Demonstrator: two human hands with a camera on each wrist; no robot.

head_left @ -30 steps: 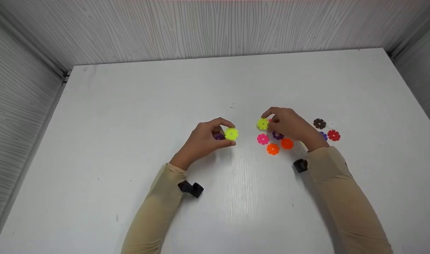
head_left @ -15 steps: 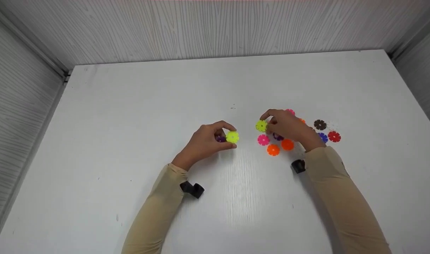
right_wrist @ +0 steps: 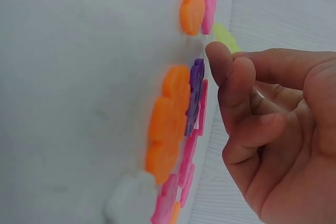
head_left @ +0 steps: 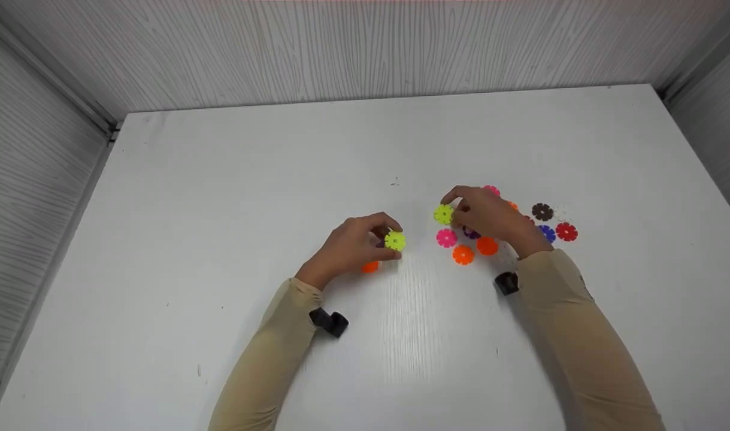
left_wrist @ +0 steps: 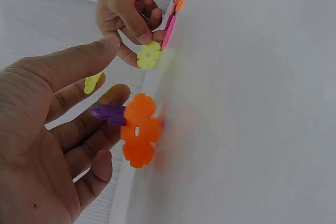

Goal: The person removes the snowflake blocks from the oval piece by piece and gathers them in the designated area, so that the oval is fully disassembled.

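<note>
Flower-shaped plastic discs with slotted rims are in view. My left hand (head_left: 356, 244) holds a joined group between thumb and index finger in the head view. It has a yellow-green disc (head_left: 395, 240), a purple disc (left_wrist: 109, 114) and an orange disc (left_wrist: 139, 130); the fingers hide parts of it. To the right, my right hand (head_left: 487, 211) pinches a second yellow-green disc (head_left: 444, 214) by its edge, at the left side of the loose discs. In the right wrist view, the fingers mostly cover that disc.
Under and around the right hand lie a pink disc (head_left: 447, 238), orange discs (head_left: 463, 255) and a partly covered purple one. Farther right are brown (head_left: 542, 211), blue (head_left: 546, 234) and red (head_left: 567, 231) discs, beside clear ones. Wood-grain panels (head_left: 365, 51) border the white table (head_left: 251, 155).
My left hand has moved slightly toward me and right, and the orange disc now shows beneath it. My right hand shifted slightly left and down, keeping its yellow-green disc.
</note>
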